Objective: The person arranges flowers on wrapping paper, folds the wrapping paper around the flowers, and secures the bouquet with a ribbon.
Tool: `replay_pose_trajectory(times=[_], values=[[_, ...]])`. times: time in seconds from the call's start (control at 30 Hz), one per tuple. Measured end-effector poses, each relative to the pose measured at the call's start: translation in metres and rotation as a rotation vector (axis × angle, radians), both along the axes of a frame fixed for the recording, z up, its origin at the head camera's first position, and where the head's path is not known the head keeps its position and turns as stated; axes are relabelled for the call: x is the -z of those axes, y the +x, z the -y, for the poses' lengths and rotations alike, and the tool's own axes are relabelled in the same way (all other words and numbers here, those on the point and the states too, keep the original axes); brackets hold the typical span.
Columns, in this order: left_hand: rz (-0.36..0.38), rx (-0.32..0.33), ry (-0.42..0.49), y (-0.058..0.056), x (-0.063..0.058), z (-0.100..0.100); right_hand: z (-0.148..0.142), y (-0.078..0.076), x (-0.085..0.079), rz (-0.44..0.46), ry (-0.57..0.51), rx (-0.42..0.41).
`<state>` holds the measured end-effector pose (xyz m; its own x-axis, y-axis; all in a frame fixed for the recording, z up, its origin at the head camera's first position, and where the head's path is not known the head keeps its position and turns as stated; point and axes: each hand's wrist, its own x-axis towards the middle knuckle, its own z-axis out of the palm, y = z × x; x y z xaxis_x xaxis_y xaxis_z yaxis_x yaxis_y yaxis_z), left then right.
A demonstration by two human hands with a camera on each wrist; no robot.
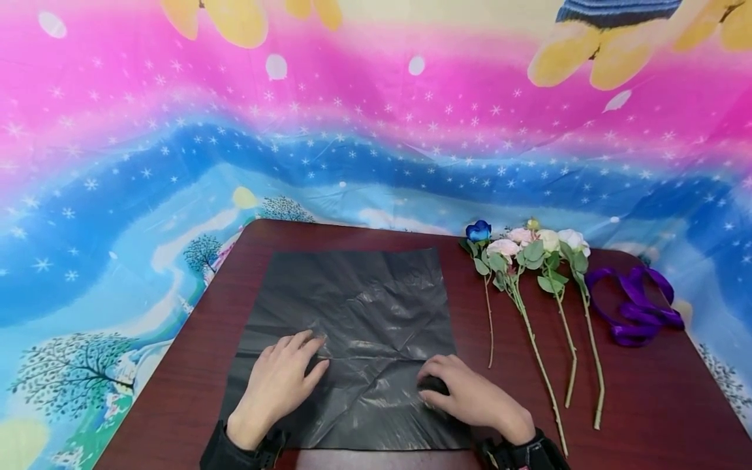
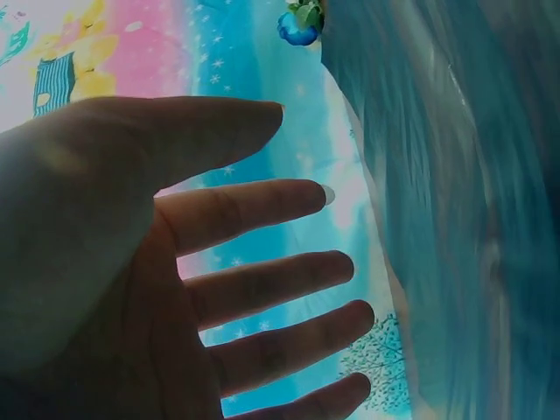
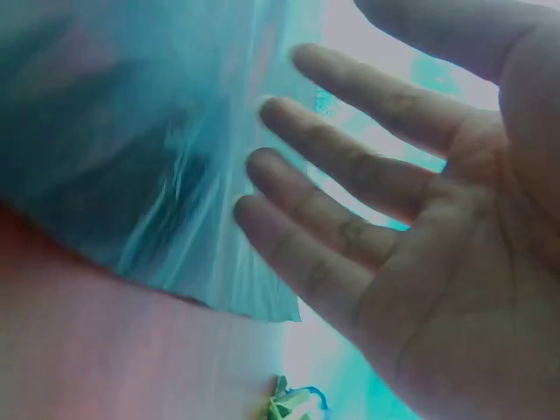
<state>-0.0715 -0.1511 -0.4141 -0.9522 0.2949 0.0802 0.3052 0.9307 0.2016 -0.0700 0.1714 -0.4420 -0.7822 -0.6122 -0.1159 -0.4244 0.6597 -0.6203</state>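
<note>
A black, creased sheet (image 1: 364, 307), thin and slightly glossy, lies flat on the table. Over its left part is my left hand (image 1: 282, 378), palm down with the fingers stretched forward. My right hand (image 1: 467, 391) is at the lower right part of the sheet, its fingers and thumb apart and nothing held between them. In the left wrist view, the left hand (image 2: 171, 254) has straight, spread fingers next to the sheet (image 2: 464, 210). The right wrist view likewise has the right hand (image 3: 420, 219) with extended fingers beside the sheet (image 3: 157, 157). Whether the fingertips touch it, I cannot tell.
Right of the sheet on the dark red table (image 1: 194, 365) lie stemmed flowers: a blue rose (image 1: 478, 230), pink blooms (image 1: 503, 248), a cream flower (image 1: 549, 240) and a white flower (image 1: 574, 241). A purple ribbon (image 1: 637, 310) is farther right. A patterned cloth (image 1: 376, 163) hangs behind.
</note>
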Motion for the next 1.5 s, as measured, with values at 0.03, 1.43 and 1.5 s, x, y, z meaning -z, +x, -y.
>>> replay_pose_trajectory(times=[0.03, 1.43, 1.5], values=[[0.0, -0.003, -0.003, 0.0, 0.0, 0.0, -0.001, -0.003, -0.001, -0.019, 0.0, 0.007], [0.314, -0.168, -0.046, 0.015, 0.018, 0.01, -0.032, -0.068, -0.008, -0.053, 0.049, 0.009], [0.319, -0.175, -0.047, 0.016, 0.019, 0.01, -0.031, -0.072, -0.005, -0.056, 0.058, 0.014]])
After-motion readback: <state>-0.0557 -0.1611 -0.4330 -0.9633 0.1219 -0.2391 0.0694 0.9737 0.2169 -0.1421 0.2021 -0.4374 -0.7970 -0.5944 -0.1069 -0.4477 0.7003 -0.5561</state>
